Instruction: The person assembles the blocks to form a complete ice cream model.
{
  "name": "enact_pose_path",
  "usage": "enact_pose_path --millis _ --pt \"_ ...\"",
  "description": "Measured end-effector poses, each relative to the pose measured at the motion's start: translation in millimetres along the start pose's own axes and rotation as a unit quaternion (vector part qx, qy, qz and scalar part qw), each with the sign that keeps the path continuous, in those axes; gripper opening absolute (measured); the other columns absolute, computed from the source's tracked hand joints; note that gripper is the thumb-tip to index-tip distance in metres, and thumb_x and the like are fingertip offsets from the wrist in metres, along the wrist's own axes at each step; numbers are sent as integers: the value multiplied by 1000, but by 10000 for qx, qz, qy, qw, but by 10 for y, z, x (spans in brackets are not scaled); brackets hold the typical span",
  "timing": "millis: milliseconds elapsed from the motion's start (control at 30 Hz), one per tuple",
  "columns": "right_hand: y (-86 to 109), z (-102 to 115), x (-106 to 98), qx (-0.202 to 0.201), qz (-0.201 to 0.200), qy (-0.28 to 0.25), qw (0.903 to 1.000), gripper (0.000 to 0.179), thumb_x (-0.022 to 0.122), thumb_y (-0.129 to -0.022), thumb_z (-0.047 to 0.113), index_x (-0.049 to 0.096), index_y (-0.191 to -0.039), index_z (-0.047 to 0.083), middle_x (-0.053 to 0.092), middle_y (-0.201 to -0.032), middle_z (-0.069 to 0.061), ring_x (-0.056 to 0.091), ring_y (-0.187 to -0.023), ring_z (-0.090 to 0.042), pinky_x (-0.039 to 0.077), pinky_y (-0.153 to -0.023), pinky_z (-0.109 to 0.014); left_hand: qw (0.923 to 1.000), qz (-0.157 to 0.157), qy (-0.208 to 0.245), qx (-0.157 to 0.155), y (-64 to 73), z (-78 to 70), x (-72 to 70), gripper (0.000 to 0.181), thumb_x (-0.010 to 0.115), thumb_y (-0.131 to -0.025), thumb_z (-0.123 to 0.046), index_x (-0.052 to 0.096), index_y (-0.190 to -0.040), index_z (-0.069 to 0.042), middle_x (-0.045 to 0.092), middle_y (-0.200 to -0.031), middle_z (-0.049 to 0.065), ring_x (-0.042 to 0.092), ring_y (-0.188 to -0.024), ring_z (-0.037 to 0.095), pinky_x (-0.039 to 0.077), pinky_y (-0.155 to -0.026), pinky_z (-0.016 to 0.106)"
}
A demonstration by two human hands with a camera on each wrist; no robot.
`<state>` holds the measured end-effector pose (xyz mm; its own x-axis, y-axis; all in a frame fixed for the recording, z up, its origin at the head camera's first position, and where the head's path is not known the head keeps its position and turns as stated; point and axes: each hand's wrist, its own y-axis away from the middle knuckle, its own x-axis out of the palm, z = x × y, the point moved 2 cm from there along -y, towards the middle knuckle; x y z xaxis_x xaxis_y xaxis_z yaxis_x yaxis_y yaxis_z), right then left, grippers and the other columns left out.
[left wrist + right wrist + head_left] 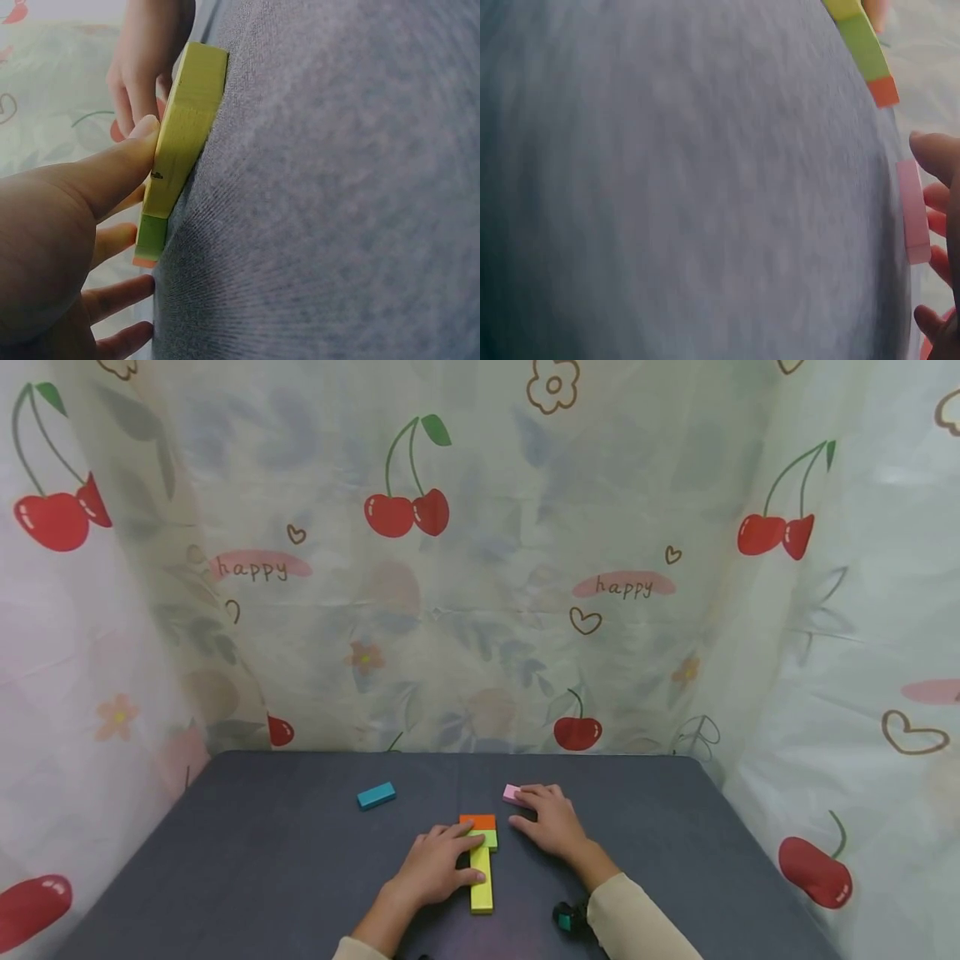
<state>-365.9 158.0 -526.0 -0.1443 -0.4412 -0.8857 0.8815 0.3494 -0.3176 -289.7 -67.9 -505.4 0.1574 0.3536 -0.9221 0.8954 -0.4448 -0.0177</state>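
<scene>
In the head view a yellow block (481, 893) lies lengthwise, its far end against a light green block (487, 839) with an orange block (477, 822) beyond. My left hand (435, 867) rests on this row from the left, fingers spread, thumb on the yellow block. The left wrist view shows the thumb on the yellow block (187, 120) and the other fingers extended. My right hand (553, 824) reaches over a pink block (512, 793), fingertips at its right part. In the right wrist view the thumb stands apart from the pink block (913, 214), with fingers behind it.
A blue block (377, 796) lies farther back on the left of the dark grey tabletop (262, 860). A small black device (567, 917) sits by the right wrist. Printed curtains (480, 635) surround the table at the back and sides.
</scene>
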Motion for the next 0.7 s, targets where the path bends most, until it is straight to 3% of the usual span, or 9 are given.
enact_pose_path --millis 700 --pt "-43 312 129 -523 257 -416 9974 50 67 -91 41 62 -133 14 56 -134 -3 47 -116 -26 37 -95 -53 10000 -46 -13 79 -6 13 9 60 69 -84 -54 60 -136 -27 49 -144 3 47 -123 32 38 -94 57"
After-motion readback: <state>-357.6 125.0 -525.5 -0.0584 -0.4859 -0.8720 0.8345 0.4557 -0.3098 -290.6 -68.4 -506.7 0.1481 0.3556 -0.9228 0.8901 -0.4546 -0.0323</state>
